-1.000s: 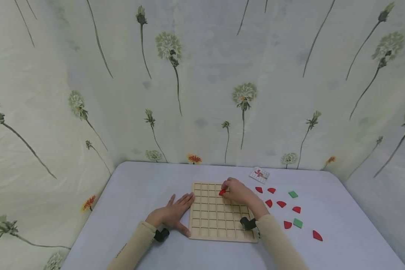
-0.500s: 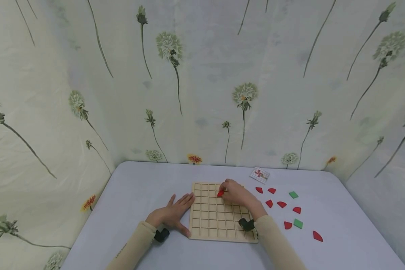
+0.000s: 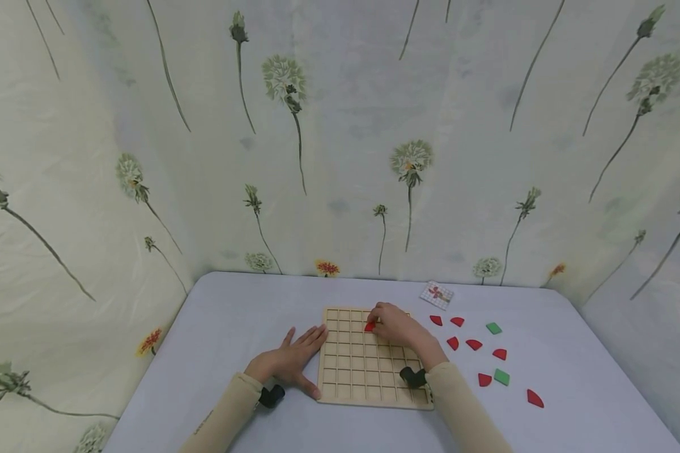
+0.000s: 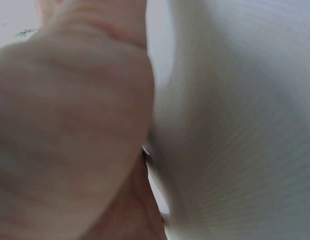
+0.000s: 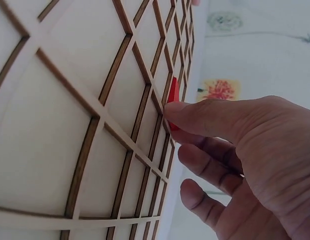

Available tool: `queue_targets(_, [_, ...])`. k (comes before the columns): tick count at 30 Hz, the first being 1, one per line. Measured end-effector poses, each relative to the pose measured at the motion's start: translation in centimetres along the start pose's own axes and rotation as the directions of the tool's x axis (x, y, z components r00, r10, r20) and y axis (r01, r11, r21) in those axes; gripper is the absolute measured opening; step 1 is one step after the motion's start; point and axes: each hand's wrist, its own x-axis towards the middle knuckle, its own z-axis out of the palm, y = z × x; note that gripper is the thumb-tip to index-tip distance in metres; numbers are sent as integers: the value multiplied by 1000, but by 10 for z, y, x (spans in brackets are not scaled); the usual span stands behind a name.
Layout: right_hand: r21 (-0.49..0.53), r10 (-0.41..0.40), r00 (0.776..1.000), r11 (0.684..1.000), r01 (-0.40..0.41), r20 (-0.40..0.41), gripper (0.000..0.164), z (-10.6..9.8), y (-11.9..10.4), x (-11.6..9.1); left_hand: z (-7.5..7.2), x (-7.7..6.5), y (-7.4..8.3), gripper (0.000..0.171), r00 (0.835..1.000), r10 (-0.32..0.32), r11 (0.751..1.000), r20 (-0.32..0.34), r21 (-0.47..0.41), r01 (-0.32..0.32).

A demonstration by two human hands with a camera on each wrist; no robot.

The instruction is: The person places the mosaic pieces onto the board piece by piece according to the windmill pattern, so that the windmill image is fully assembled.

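Observation:
A square wooden grid board [image 3: 351, 362] with raised dividers lies flat on the table. Near its far side my right hand [image 3: 399, 326] pinches a red quarter-circle tile [image 3: 369, 327] between thumb and fingers. In the right wrist view the thumb presses on the red tile [image 5: 173, 90] right at the dividers, with the other fingers curled beneath. My left hand [image 3: 289, 358] is spread with straight fingers, its fingertips and thumb at the board's left edge. The left wrist view shows mostly a blurred palm [image 4: 70, 120].
Several red quarter-circle tiles [image 3: 473, 345] and two green square tiles [image 3: 493, 328], [image 3: 501, 377] lie loose right of the board. A small pattern card [image 3: 437, 295] sits at the back of the table [image 3: 249, 302]. Floral cloth [image 3: 340, 157] hangs behind.
My right hand has shifted slightly left with the red tile and lowered it against the board. The left hand has stayed at the board's edge.

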Motion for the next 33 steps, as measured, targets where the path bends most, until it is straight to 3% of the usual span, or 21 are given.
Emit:
queue_targets(21, [87,28,999,996,-25,-35,12,4,1,1,-1,0,1,129,1000,-11,1000,5,-6,11])
queue_targets(33, [68,-9,999,998,12,-39,12,7,4,1,-1,-1,1,129,1000,-12,1000,6,-9,12])
